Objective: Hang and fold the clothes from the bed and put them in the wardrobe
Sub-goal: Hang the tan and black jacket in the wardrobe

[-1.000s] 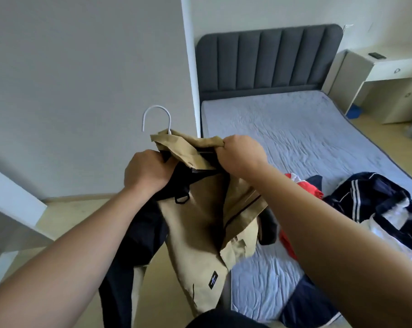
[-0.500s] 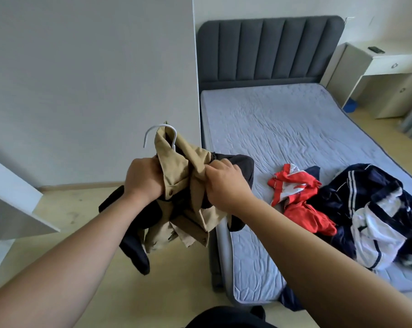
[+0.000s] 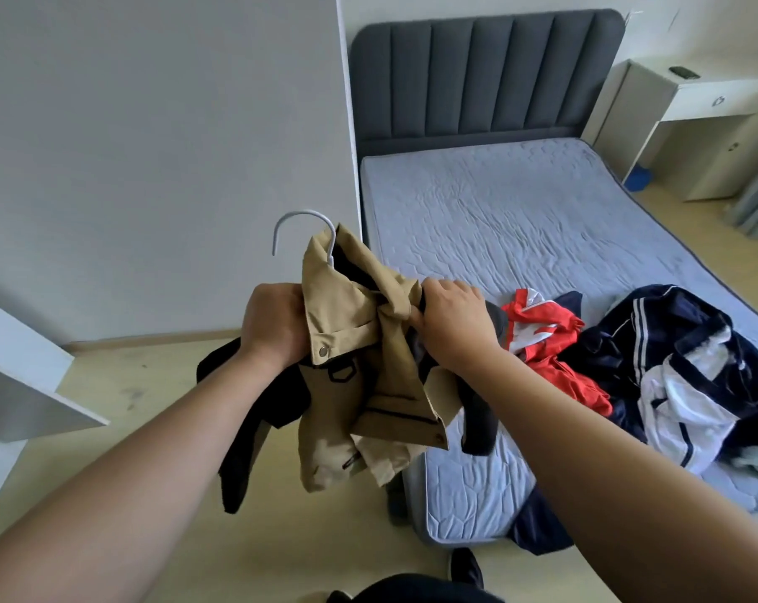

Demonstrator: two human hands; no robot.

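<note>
Filling the right half of the frame was the bed (image 3: 521,219), with a navy-and-white pile (image 3: 695,376) at its lower right. At frame centre, off the bed, a tan jacket (image 3: 360,350) hung bunched. A red garment (image 3: 547,341) lay right of it on the mattress. The left hand (image 3: 273,324) was fisted round the jacket's collar side, and the right hand (image 3: 451,324) pinched its fabric. A white hanger hook (image 3: 301,219) stuck up above.

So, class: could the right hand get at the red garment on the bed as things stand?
Probably, once freed: the red garment lies uncovered on the mattress just beside the right hand, nothing between. But that hand grips the tan jacket, so it must let go first.
</note>
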